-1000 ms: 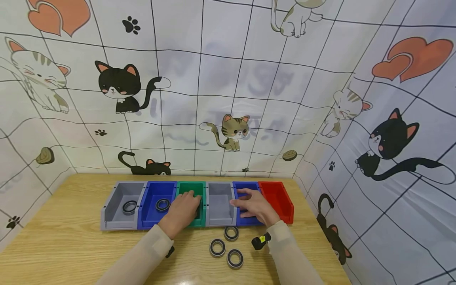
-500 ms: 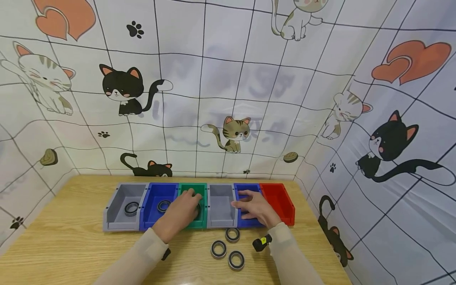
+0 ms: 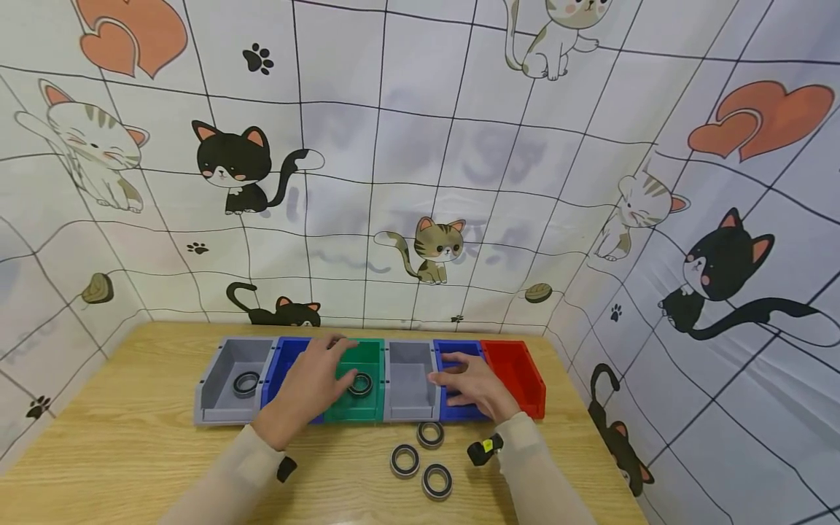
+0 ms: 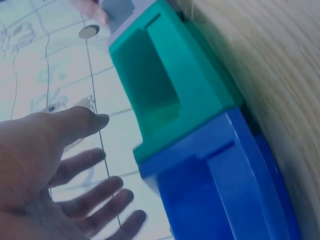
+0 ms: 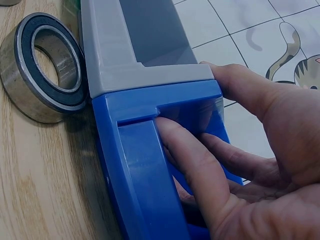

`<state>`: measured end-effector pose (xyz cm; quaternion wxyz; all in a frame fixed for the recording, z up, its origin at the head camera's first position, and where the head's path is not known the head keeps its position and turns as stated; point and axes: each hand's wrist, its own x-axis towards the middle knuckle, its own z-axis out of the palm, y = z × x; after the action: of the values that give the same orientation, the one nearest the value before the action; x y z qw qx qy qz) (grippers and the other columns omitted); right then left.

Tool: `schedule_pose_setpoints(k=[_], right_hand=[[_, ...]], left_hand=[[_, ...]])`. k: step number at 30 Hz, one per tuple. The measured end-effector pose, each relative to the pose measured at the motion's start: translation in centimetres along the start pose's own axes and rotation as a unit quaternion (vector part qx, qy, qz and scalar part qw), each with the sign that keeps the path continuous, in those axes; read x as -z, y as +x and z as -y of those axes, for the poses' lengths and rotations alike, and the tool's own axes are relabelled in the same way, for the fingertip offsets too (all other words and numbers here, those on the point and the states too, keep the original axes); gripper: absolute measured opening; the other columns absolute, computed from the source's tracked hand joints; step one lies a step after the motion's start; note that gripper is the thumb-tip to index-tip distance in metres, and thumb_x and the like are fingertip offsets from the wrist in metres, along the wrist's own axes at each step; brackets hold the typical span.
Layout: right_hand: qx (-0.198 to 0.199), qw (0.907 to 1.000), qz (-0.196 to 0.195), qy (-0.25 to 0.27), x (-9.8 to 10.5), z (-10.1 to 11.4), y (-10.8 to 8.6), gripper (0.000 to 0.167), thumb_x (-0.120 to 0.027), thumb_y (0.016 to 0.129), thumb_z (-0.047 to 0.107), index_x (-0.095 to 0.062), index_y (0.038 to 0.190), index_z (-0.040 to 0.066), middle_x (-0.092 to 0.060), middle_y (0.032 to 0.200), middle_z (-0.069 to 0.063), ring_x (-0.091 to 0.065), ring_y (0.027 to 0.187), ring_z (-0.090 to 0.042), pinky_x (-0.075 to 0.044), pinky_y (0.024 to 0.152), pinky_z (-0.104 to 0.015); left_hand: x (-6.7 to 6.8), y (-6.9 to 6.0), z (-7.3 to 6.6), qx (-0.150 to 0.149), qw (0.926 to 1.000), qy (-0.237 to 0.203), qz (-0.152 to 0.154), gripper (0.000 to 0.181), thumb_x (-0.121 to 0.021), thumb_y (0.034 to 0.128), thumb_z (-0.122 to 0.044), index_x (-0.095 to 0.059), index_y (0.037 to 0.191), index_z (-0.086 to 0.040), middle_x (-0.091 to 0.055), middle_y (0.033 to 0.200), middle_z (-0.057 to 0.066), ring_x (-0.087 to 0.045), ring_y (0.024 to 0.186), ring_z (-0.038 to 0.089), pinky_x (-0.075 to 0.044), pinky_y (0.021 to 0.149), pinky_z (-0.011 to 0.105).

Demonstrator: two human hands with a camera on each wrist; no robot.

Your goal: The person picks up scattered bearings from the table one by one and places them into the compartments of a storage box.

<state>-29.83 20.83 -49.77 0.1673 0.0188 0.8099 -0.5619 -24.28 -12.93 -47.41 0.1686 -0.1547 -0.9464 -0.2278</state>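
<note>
Plainly, I find the green bin supporting a bearing; left hand, fingers spread, holds nothing; right hand, likewise spread, perhaps steadies the blue bin beneath.

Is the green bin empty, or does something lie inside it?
Not empty: one black-and-silver ring lies inside the green bin, as the head view shows.

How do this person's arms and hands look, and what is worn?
Long, cream-coloured cloth sleeves cover both arms. The left hand and right hand are without gloves. A small black device shows beside each sleeve; the right one carries a yellow patch.
</note>
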Motion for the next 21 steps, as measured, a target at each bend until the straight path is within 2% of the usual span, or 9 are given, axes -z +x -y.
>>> schedule_pose_setpoints(k=[2, 5, 8, 11, 16, 21], right_hand=[[-0.001, 1.0, 0.0, 0.001, 0.0, 0.0, 0.0, 0.088, -0.099, 0.097, 0.032, -0.057, 0.17, 0.006, -0.07, 0.156, -0.028, -0.083, 0.112, -0.031, -0.076, 0.086, -0.044], [-0.002, 1.0, 0.0, 0.001, -0.1, 0.1, 0.0, 0.088, -0.099, 0.097, 0.032, -0.057, 0.17, 0.006, -0.07, 0.156, -0.029, -0.083, 0.114, -0.032, -0.076, 0.086, -0.044], [-0.003, 1.0, 0.0, 0.001, 0.0, 0.2, -0.1, 0.088, -0.099, 0.098, 0.031, -0.057, 0.17, 0.005, -0.07, 0.156, -0.029, -0.083, 0.115, -0.033, -0.076, 0.087, -0.044], [-0.006, 1.0, 0.001, 0.001, 0.0, 0.3, -0.2, 0.088, -0.099, 0.097, 0.032, -0.057, 0.17, 0.006, -0.07, 0.155, -0.028, -0.083, 0.114, -0.032, -0.076, 0.088, -0.045], [-0.008, 1.0, 0.003, -0.001, 0.0, 0.5, -0.3, 0.087, -0.098, 0.098, 0.031, -0.056, 0.17, 0.005, -0.07, 0.155, -0.029, -0.083, 0.114, -0.032, -0.075, 0.089, -0.046], [-0.007, 1.0, 0.003, -0.004, 0.0, 0.7, -0.5, 0.088, -0.097, 0.099, 0.031, -0.055, 0.171, 0.004, -0.069, 0.156, -0.03, -0.083, 0.117, -0.034, -0.075, 0.092, -0.048]], left_hand=[[0.5, -0.2, 0.4, 0.026, 0.9994, -0.023, -0.004, 0.054, -0.093, 0.1009, -0.016, -0.075, 0.151, -0.007, -0.07, 0.151, 0.026, -0.07, 0.133, 0.049, -0.068, 0.093, 0.06], [1.1, -0.3, 1.2, 0.065, 0.9961, -0.059, 0.001, 0.059, -0.091, 0.1025, -0.019, -0.071, 0.156, -0.004, -0.066, 0.154, 0.031, -0.068, 0.139, 0.054, -0.067, 0.103, 0.066], [1.3, -0.4, 2.0, 0.098, 0.9906, -0.093, 0.021, 0.064, -0.088, 0.1053, -0.021, -0.065, 0.161, 0.0, -0.063, 0.157, 0.036, -0.066, 0.142, 0.057, -0.063, 0.111, 0.071], [1.5, -0.3, 2.7, 0.118, 0.9854, -0.114, 0.044, 0.067, -0.086, 0.1073, -0.024, -0.061, 0.162, 0.005, -0.064, 0.158, 0.038, -0.067, 0.143, 0.059, -0.061, 0.115, 0.073], [1.7, -0.3, 3.6, 0.152, 0.9754, -0.136, 0.083, 0.069, -0.083, 0.1102, -0.029, -0.057, 0.164, 0.007, -0.07, 0.155, 0.036, -0.071, 0.141, 0.056, -0.063, 0.114, 0.07], [1.8, -0.4, 4.0, 0.172, 0.9687, -0.147, 0.103, 0.07, -0.082, 0.111, -0.032, -0.057, 0.163, 0.007, -0.071, 0.152, 0.037, -0.072, 0.139, 0.056, -0.063, 0.113, 0.069]])
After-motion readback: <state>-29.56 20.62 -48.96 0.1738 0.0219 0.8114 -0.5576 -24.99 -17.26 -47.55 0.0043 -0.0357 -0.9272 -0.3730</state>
